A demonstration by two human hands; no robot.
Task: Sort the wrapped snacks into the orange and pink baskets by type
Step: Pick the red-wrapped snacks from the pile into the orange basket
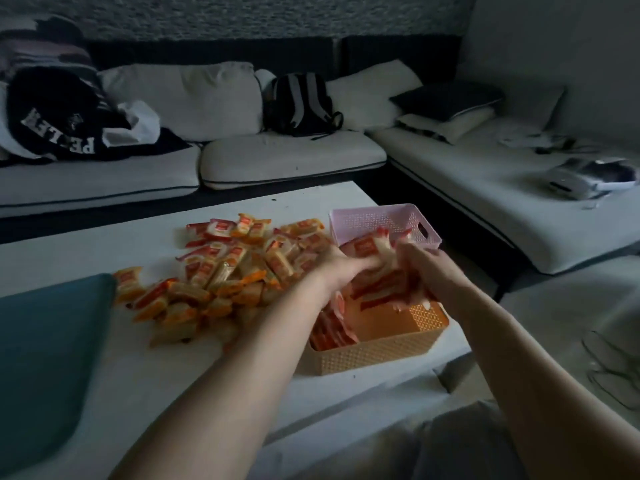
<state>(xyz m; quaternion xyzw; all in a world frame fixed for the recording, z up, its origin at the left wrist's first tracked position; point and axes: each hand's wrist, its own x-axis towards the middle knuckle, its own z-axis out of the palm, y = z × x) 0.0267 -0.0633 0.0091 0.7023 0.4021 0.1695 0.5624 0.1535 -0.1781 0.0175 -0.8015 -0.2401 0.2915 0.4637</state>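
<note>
Left hand (pixel 341 268) and right hand (pixel 420 268) both curled round one bunch of red-wrapped snacks (pixel 375 259), held over the orange basket (pixel 374 353); basket sits at the table's (pixel 104 244) near-right edge; pink basket (pixel 377 218) just behind it; loose snack pile (pixel 225 271) mid-table, left of both baskets; teal cushion (pixel 45 341) overlaps the near-left edge.

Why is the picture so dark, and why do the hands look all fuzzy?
Head view: the room is dim, so the sofa looks grey and grainy; the left hand, the right hand and the red-wrapped snacks they grip are smeared by motion blur; the snack pile is sharper.
</note>
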